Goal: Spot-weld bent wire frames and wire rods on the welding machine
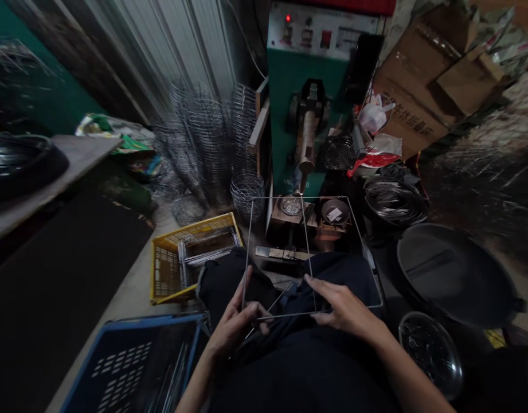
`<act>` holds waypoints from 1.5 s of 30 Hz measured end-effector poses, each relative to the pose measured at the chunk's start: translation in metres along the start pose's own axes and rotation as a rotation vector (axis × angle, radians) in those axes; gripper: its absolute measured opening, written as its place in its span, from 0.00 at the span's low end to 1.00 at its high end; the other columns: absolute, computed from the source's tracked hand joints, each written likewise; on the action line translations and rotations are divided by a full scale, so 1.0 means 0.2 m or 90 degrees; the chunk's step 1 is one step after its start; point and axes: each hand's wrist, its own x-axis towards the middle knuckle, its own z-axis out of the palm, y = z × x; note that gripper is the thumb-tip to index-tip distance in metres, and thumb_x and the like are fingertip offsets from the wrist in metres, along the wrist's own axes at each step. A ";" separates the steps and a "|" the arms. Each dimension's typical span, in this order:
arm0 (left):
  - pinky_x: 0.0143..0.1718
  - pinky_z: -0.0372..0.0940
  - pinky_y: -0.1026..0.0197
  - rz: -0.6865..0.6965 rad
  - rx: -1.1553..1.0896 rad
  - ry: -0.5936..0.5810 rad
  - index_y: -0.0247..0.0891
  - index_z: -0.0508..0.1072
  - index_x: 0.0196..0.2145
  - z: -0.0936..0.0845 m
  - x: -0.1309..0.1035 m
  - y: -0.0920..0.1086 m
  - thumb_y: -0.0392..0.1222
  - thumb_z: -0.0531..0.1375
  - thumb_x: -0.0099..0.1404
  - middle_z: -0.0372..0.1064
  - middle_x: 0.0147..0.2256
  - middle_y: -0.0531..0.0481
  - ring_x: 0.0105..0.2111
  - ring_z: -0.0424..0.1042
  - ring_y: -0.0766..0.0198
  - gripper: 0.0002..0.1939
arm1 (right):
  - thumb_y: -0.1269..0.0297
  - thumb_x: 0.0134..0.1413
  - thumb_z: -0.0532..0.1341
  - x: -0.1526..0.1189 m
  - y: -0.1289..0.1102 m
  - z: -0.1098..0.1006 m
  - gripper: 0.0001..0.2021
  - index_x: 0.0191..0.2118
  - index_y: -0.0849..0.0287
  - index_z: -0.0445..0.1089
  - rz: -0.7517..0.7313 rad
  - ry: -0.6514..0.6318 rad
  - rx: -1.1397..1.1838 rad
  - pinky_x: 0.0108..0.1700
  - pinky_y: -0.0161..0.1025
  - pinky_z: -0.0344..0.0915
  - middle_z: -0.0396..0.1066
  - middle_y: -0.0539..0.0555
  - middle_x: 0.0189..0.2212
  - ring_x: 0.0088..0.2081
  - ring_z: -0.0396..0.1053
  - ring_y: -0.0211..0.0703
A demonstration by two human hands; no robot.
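Both hands hold a rectangular wire frame over the person's lap, its far edge reaching toward the green welding machine. The left hand is pinched on the frame's near-left corner, with what looks like a loose rod under the fingers; the right hand is closed on the near edge where the middle cross wire meets it. The hands sit apart, one at each joint. To do this well, I judge the frame should stay flat and square — grip light, cross wire pressed snug against the edge. A yellow crate of wire parts sits to the left, a blue crate nearer.
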 end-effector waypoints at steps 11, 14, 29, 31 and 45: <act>0.26 0.64 0.64 0.013 -0.027 -0.013 0.44 0.26 0.68 0.02 0.03 0.02 0.42 0.59 0.65 0.76 0.30 0.42 0.23 0.74 0.60 0.48 | 0.75 0.47 0.68 0.03 0.00 -0.04 0.45 0.68 0.53 0.48 -0.005 0.008 -0.004 0.62 0.43 0.58 0.57 0.56 0.62 0.60 0.59 0.51; 0.24 0.63 0.65 0.015 -0.027 -0.014 0.44 0.26 0.68 0.02 0.04 0.03 0.41 0.59 0.65 0.76 0.30 0.42 0.23 0.74 0.60 0.49 | 0.75 0.48 0.69 0.04 0.00 -0.05 0.45 0.68 0.52 0.48 -0.013 0.011 -0.011 0.62 0.43 0.58 0.58 0.56 0.62 0.60 0.59 0.50; 0.25 0.66 0.64 0.015 -0.010 0.034 0.44 0.29 0.68 0.08 0.04 0.03 0.42 0.62 0.63 0.76 0.28 0.45 0.22 0.74 0.61 0.50 | 0.72 0.49 0.70 0.04 -0.02 -0.08 0.45 0.68 0.50 0.47 -0.008 0.012 -0.014 0.62 0.42 0.57 0.55 0.54 0.63 0.61 0.58 0.49; 0.26 0.66 0.64 0.019 -0.005 0.035 0.43 0.28 0.68 0.08 0.04 0.03 0.42 0.61 0.64 0.76 0.28 0.45 0.23 0.73 0.61 0.49 | 0.72 0.49 0.70 0.04 -0.02 -0.07 0.45 0.68 0.51 0.47 -0.010 0.016 -0.012 0.62 0.42 0.58 0.55 0.54 0.63 0.61 0.58 0.49; 0.28 0.68 0.61 0.044 -0.088 -0.054 0.45 0.29 0.68 0.03 0.04 -0.08 0.43 0.63 0.62 0.76 0.29 0.47 0.26 0.76 0.58 0.52 | 0.60 0.59 0.61 -0.05 0.09 0.01 0.35 0.68 0.38 0.45 0.007 0.012 -0.020 0.57 0.52 0.65 0.58 0.51 0.62 0.59 0.61 0.56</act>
